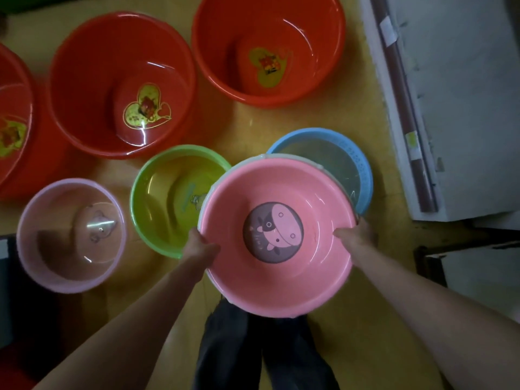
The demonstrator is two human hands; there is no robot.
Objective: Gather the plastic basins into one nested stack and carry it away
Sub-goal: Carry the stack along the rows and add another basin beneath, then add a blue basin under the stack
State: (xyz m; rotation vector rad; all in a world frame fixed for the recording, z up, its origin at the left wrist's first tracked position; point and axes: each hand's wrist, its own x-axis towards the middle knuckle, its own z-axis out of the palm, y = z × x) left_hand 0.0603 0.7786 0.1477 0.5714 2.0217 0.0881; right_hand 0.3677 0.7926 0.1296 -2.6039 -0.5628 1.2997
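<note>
Hands clamp my pink basin (pixel 281 181), held just right of the green basin (pixel 166 192), left hand (pixel 201 244) and right hand (pixel 357 235) on opposite rim edges; I judge it light, stiff, slick.

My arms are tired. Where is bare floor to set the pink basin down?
A bare patch lies between the right red basin, green basin and blue basin; a strip runs along the white board. The left is crowded with basins.

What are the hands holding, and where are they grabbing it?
The pink basin, by its rim: the left hand grips the left edge, the right hand the right edge, thumbs inside.
</note>
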